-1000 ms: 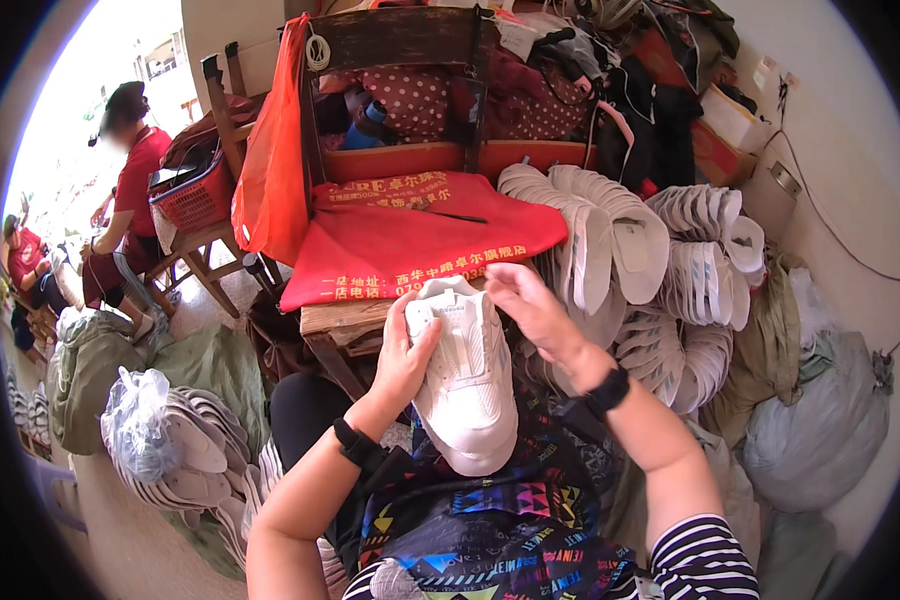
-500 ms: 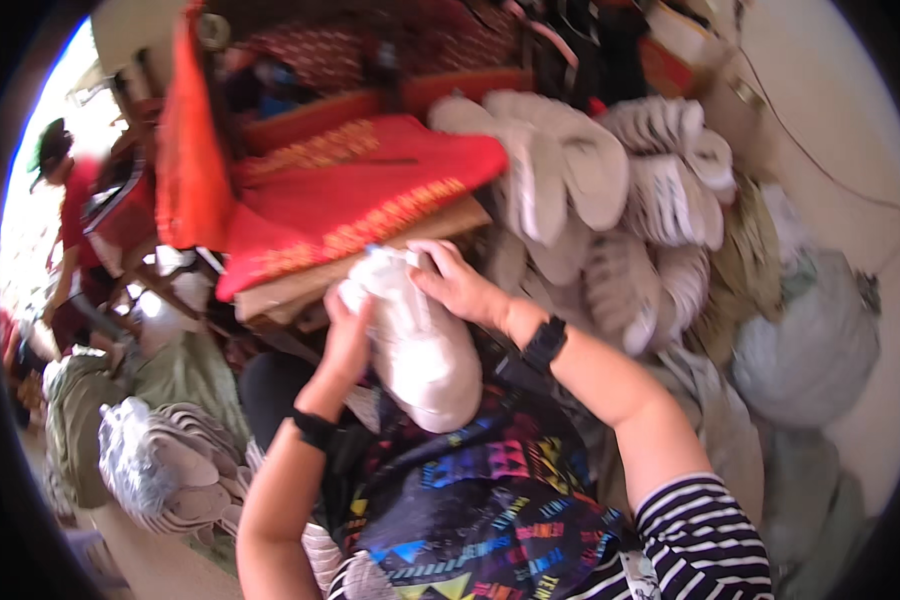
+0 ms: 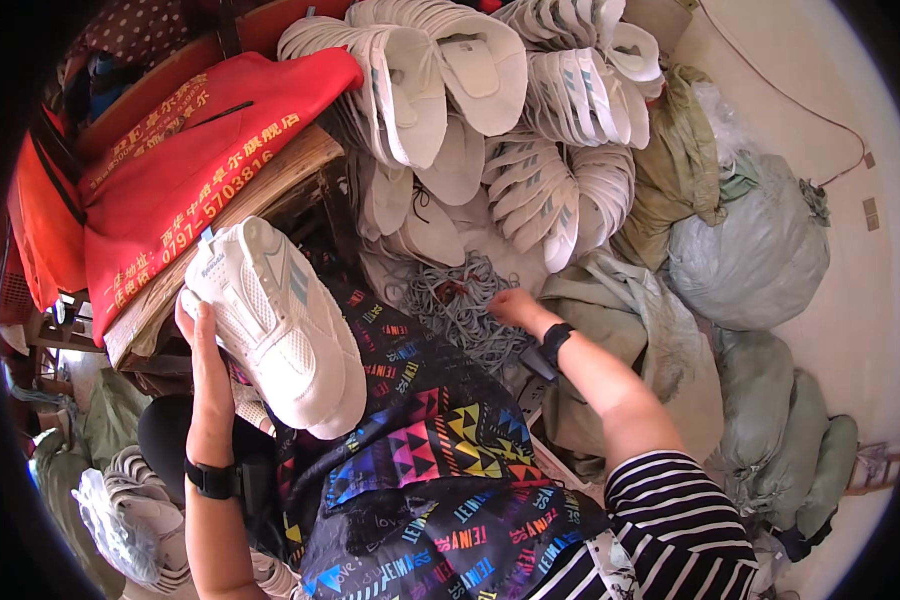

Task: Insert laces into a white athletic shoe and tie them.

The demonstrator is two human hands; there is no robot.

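Observation:
My left hand [image 3: 202, 340] is closed around the heel end of a white sneaker [image 3: 290, 340], its thumb along the side. The sneaker has mesh panels and grey-blue side stripes, and its toe points toward my lap. No lace shows across its front. To the right, my right hand [image 3: 518, 308] reaches to the edge of a tangled heap of grey shoelaces [image 3: 460, 312]. Its fingers are pinched together at the laces; the fingertips are partly hidden among them.
Rows of nested white shoe uppers [image 3: 410, 90] stand beyond the laces. A wooden bench [image 3: 240, 215] under red printed cloth [image 3: 200, 150] lies at left, with a thin dark tool on it. Stuffed sacks [image 3: 750, 240] line the right. More uppers [image 3: 140, 520] sit at lower left.
My right hand has let go of the sneaker and moved right to the shoelaces. My left hand keeps the sneaker, now further left. The view has swung to the right.

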